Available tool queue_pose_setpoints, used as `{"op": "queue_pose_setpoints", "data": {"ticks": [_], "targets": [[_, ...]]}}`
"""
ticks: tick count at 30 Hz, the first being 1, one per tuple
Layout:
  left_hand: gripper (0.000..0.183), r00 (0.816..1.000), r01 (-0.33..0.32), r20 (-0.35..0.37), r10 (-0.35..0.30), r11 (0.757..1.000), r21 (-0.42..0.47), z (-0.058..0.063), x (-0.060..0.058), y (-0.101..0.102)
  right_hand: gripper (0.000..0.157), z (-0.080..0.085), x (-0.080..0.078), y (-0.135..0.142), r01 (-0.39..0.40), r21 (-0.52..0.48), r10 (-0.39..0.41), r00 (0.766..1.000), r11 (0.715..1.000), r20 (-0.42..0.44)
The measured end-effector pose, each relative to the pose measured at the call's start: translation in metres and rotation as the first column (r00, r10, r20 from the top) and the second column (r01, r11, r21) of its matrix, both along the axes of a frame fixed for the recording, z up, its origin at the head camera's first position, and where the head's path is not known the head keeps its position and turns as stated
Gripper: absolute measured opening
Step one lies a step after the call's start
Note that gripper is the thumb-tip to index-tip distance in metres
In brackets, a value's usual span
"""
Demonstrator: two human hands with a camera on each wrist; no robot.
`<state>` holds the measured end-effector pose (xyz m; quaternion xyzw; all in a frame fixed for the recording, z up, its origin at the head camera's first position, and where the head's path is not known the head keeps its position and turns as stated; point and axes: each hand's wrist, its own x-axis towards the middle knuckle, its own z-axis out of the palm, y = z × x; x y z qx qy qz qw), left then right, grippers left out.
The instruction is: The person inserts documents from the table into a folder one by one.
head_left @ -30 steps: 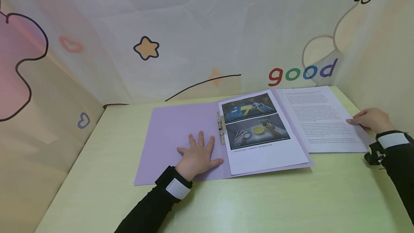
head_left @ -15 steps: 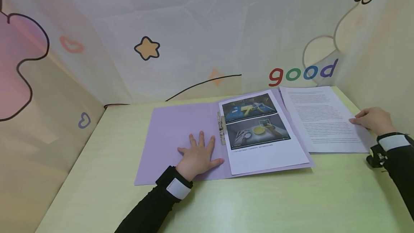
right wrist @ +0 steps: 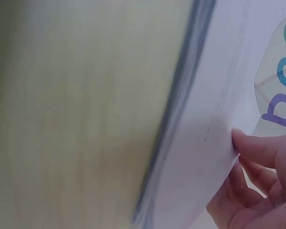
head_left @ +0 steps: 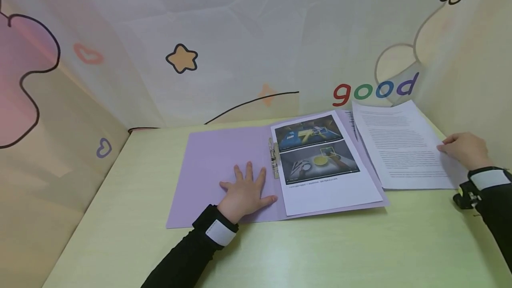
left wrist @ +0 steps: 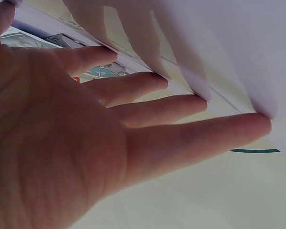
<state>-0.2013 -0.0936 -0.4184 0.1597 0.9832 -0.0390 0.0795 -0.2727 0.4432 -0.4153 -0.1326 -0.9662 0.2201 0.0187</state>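
Note:
My left hand (head_left: 244, 197) rests with spread, straight fingers on the left cover of an open purple folder (head_left: 220, 150). In the left wrist view its fingertips touch the cover. A metal clip (head_left: 274, 157) runs along the fold, and a sheet with two pictures (head_left: 320, 197) lies on the folder's right side. Farther right, my right hand (head_left: 466, 150) pinches the right edge of a printed sheet (head_left: 400, 146) between thumb and fingers. That sheet is partly raised over a stack of paper (right wrist: 174, 102), whose edges show in the right wrist view.
The folder and papers lie on a pale yellow-green table (head_left: 320, 252). Behind it stands a backdrop (head_left: 256, 48) with a star and the word "good". A side wall (head_left: 480, 101) rises close beyond my right hand.
My right hand has shifted slightly right, drawing the printed sheet with it. The sheet's far edge has lifted, baring print on the page below. The left hand has stayed put.

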Motion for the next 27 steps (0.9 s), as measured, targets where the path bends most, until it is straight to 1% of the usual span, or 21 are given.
{"op": "queue_pose_setpoints", "data": {"ticks": [2, 6, 11, 17, 27], "targets": [[0.086, 1.000, -0.003, 0.005, 0.003, 1.000, 0.002, 0.000, 0.000, 0.000, 0.032, 0.000, 0.002, -0.003, 0.015, 0.013, -0.014, 0.999, 1.000, -0.037], [0.085, 1.000, -0.006, 0.009, 0.006, 1.000, 0.003, 0.000, 0.000, 0.000, 0.033, 0.001, 0.004, -0.011, 0.081, 0.002, -0.080, 0.992, 0.997, -0.099], [0.085, 1.000, -0.005, 0.001, 0.005, 1.000, -0.006, 0.002, 0.001, 0.001, 0.036, 0.007, 0.008, -0.020, 0.143, -0.047, -0.147, 0.981, 0.989, -0.128], [0.085, 1.000, -0.001, 0.004, 0.001, 1.000, 0.009, 0.002, 0.001, 0.001, 0.040, 0.012, 0.010, -0.025, 0.177, -0.102, -0.188, 0.975, 0.979, -0.118], [0.085, 1.000, -0.004, 0.006, 0.004, 1.000, 0.007, 0.002, 0.002, 0.001, 0.045, 0.010, 0.010, -0.019, 0.183, -0.154, -0.194, 0.979, 0.971, -0.060]]}}
